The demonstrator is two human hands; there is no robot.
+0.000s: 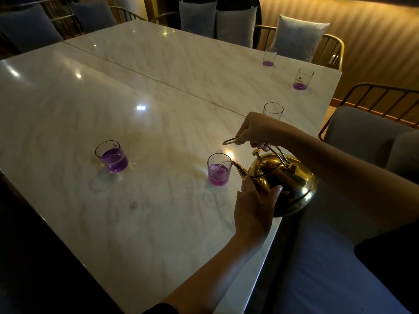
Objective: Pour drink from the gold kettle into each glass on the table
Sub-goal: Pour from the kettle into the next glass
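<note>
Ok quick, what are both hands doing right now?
Left hand: open, fingers pressed against the shiny round gold metal kettle.
Right hand: closed round the kettle's thin gold handle.

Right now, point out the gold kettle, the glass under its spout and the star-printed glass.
gold kettle (299, 191), head view, polished body
glass under spout (218, 177), head view, purple lower wall
star-printed glass (303, 74), head view, clear upper wall
</note>
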